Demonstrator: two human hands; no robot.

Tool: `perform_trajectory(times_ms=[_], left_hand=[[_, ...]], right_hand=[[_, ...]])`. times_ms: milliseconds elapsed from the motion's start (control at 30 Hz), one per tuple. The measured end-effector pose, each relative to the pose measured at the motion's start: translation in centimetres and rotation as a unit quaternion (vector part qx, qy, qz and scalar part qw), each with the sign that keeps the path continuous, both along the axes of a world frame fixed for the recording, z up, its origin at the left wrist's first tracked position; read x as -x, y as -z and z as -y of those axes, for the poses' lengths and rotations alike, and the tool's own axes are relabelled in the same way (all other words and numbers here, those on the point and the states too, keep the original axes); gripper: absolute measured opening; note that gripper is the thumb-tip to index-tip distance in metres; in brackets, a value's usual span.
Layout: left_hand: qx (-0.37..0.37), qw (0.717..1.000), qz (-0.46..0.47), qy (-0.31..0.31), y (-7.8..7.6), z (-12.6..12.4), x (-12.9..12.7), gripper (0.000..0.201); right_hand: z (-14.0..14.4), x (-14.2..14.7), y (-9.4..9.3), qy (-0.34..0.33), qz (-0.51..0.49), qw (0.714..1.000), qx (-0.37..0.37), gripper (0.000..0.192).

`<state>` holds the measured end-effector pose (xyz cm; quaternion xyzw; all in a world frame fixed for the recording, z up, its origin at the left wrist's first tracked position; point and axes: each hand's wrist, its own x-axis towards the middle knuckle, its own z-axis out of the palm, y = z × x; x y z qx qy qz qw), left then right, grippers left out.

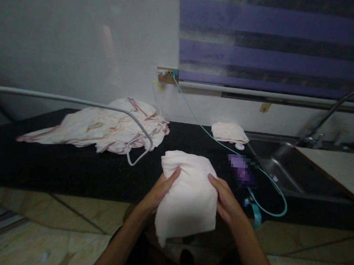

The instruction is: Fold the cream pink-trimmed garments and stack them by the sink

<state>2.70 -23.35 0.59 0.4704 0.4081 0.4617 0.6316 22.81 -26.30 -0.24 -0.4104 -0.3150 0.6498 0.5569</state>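
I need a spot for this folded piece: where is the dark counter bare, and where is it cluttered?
Bare black counter lies in front of the crumpled pink-edged white cloth heap, left of the left hand. A smaller gap sits between that heap and the small folded white cloth. Right of the right hand it is crowded: teal cable, steel sink.

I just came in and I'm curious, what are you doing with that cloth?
A person holds a folded white cloth with both hands, the left hand and right hand gripping its sides, above the edge of a black counter. A pile of rumpled cloth lies on the counter to the left, and a small folded cloth sits near the sink.
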Motion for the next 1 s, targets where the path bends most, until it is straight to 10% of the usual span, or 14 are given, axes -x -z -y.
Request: perform_trajectory(times_ms=[567, 1000], left_hand=[[-0.09, 0.993, -0.076, -0.007, 0.5, 1.0, 0.5, 0.06], [-0.13, 0.989, -0.061, -0.02, 1.8, -0.1, 0.4, 0.068]], right_hand=[[1.6, 1.1, 1.2, 0.131, 0.146, 0.973, -0.123, 0.057], [0.7, 1.0, 1.3, 0.109, 0.165, 0.971, -0.136, 0.053]])
